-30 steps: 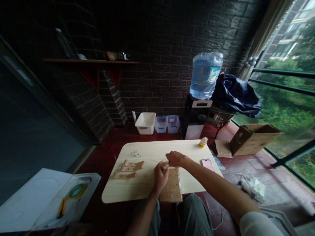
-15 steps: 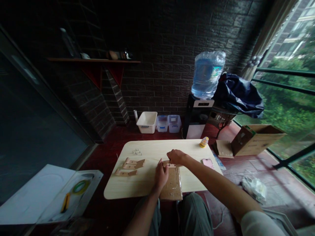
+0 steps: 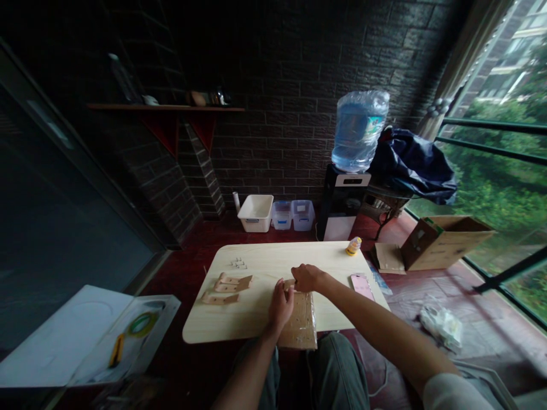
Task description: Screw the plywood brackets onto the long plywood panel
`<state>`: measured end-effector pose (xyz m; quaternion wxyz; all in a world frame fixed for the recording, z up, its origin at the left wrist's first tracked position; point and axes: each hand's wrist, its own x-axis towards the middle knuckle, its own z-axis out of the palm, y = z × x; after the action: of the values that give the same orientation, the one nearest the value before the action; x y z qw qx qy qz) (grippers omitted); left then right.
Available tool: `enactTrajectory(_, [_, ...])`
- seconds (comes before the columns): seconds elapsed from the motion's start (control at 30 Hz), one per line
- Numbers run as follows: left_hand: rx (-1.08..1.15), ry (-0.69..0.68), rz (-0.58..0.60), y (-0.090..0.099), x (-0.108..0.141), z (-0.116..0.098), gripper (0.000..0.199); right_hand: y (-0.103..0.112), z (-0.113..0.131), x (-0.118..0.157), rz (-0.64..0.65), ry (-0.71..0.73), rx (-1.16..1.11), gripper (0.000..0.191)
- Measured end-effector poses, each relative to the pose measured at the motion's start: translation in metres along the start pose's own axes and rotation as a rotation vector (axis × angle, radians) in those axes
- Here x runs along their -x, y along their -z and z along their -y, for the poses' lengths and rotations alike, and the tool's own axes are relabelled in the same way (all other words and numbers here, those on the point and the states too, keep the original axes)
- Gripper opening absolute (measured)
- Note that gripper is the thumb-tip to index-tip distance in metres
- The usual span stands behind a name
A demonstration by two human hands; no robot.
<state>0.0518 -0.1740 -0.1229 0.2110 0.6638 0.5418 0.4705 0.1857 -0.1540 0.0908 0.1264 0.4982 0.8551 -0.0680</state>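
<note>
Little is moved since the earlier frame: the view is shifted slightly, both hands are kept at the same spot. Small wooden piece (image 3: pixel 289 283) is pinched between thumb and fingers of the left hand (image 3: pixel 281 303), nearly closed around it. Right hand (image 3: pixel 306 278) is curled into a fist at the piece's far end; whether anything is gripped inside can't be told, palm side is hidden. Piece is held at the far end of a tape-covered cardboard slab (image 3: pixel 299 330), which is overhung past the near edge of the pale table (image 3: pixel 260 256).

Left of the hands, well apart: bent wooden parts (image 3: pixel 233 283) are laid out on the table, with small metal fasteners (image 3: pixel 237 263) grouped behind them. To the right, a pink phone (image 3: pixel 361 286) is placed near the edge; a yellow-based container (image 3: pixel 353 246) is set at the far corner.

Beyond the table, a white bin (image 3: pixel 255 222) is lined up on the floor beside two clear bins, next to a water dispenser (image 3: pixel 339 225).
</note>
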Motion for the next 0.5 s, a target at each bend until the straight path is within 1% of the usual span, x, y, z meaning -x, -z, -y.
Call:
enactTrajectory(0.1, [-0.014,-0.040,0.016,0.000,0.007,-0.001,0.041,0.000,0.003,0.007,-0.008,0.044,0.006,0.047])
enactTrajectory(0.17, [-0.013,-0.068,0.020,-0.001,0.012,-0.002,0.040,-0.001,0.005,0.009,-0.010,0.065,0.010,0.046])
enactTrajectory(0.27, [-0.027,-0.095,-0.005,-0.002,0.018,-0.004,0.038,-0.006,0.006,0.011,-0.004,0.080,0.017,0.042])
enactTrajectory(0.37, [-0.052,-0.109,-0.037,-0.003,0.023,-0.005,0.038,-0.010,0.006,0.013,0.001,0.075,0.011,0.042])
enactTrajectory(0.5, [-0.059,-0.117,-0.037,-0.004,0.029,-0.006,0.039,-0.015,0.004,0.019,-0.017,0.085,-0.007,0.040])
